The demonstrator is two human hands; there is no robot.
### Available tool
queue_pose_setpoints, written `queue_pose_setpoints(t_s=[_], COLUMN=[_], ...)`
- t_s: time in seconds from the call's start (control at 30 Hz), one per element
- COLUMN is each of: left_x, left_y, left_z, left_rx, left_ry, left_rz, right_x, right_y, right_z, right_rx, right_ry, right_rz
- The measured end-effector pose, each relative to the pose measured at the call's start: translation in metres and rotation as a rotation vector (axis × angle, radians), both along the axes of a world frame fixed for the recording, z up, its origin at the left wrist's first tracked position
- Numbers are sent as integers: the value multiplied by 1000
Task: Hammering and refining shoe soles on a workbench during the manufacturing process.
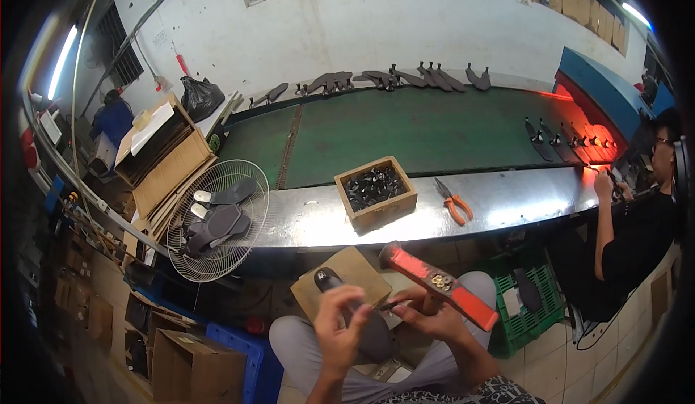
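My left hand (339, 326) is raised over a dark grey sole-shaped piece (375, 339) on my lap, thumb and fingers apart with nothing visible between them; its fingertips are slightly blurred. My right hand (436, 322) grips a hammer (413, 265) by the handle, the red head lying across above the knuckles. Several small brass-coloured rings (441, 282) sit on that head. The right fingertips also pinch a small dark piece (391, 305), too small to name. Beneath the hands is a tan block (353, 272), with a black rounded part (326, 279) on it.
A wooden box (376, 220) of small black parts and orange-handled pliers (455, 207) rest on the metal bench edge. Behind runs a green conveyor belt (405, 132). A wire basket (261, 223) stands left, a green crate (527, 331) right. A co-worker (630, 216) sits far right.
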State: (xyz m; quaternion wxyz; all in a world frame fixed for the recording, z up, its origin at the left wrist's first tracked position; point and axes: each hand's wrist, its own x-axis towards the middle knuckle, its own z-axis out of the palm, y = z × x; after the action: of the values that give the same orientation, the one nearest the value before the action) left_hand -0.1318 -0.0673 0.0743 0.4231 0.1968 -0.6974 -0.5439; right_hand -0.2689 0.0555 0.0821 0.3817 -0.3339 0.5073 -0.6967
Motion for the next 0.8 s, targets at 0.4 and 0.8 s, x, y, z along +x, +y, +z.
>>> queue_pose_setpoints(t_s=[0.4, 0.8], left_x=[-10, 14], left_y=[-90, -62], left_z=[-86, -59], left_rx=[-348, -291], left_ry=[-518, -68], left_rz=[254, 115], right_x=[-11, -13], right_y=[-23, -93], right_z=[-42, -27], right_rx=[290, 187], right_ry=[98, 176], right_rz=[52, 346])
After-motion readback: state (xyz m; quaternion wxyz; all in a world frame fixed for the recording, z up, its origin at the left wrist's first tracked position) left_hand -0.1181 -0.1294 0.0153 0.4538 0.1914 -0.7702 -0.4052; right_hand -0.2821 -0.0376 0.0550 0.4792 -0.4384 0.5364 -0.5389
